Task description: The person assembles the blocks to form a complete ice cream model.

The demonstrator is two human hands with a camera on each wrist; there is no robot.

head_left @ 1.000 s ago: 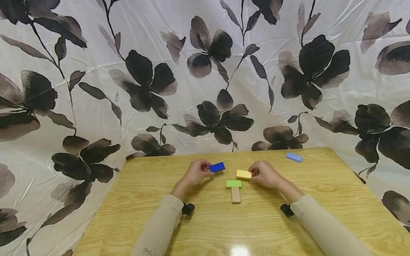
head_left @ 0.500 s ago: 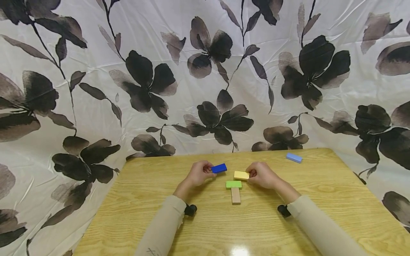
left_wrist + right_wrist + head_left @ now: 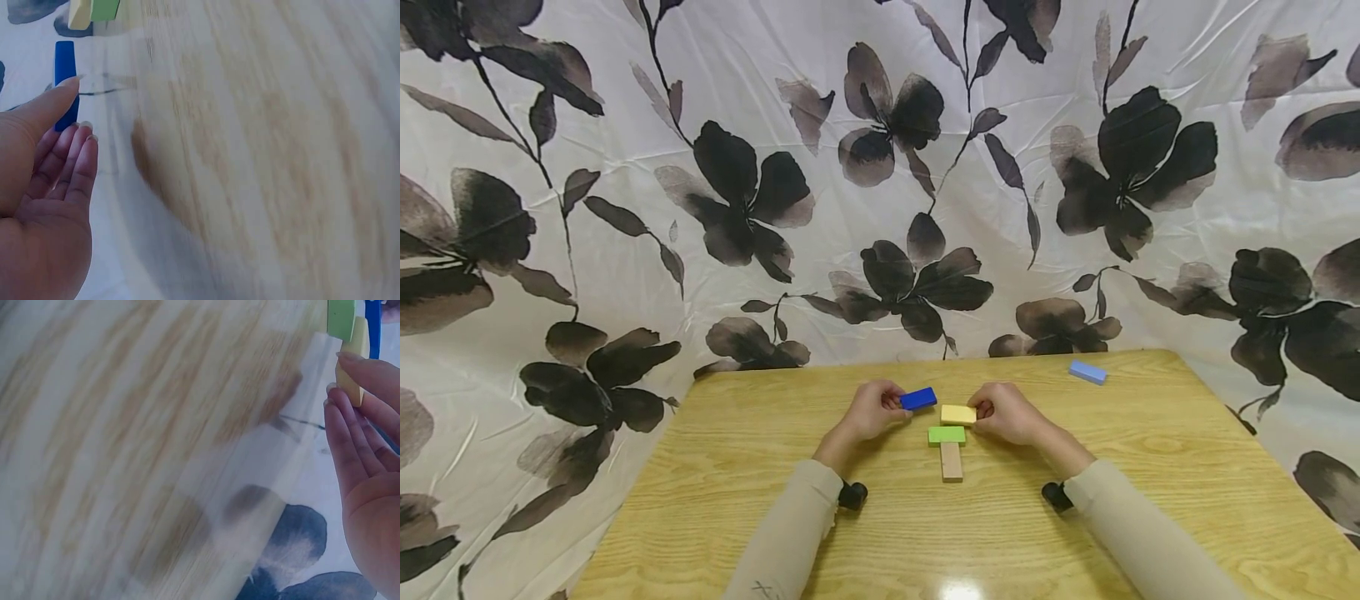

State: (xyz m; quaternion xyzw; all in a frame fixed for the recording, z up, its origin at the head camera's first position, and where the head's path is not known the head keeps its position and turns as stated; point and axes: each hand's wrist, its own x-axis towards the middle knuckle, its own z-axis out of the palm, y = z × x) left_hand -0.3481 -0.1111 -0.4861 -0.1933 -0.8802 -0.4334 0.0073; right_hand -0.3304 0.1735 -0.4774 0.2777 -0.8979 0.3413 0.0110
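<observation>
My left hand (image 3: 871,412) pinches a dark blue block (image 3: 918,399) by its left end, with the thumb across it in the left wrist view. From the other side, my right hand (image 3: 1006,412) grips a yellow block (image 3: 958,415) between thumb and fingers. The yellow block is close behind a green block (image 3: 947,436), which lies crosswise at the far end of a plain wooden block (image 3: 951,462); together those two form a T. In the right wrist view the yellow block (image 3: 351,369) overlaps the edge of the green one (image 3: 340,319).
A light blue block (image 3: 1087,372) lies near the back right of the wooden table (image 3: 737,500). Behind the table hangs a white cloth (image 3: 820,267) with dark flowers. Each wrist wears a small black camera.
My right hand has brought the yellow block leftward and slightly nearer, to just behind the green block. My left hand has shifted a little right and nearer with the dark blue block.
</observation>
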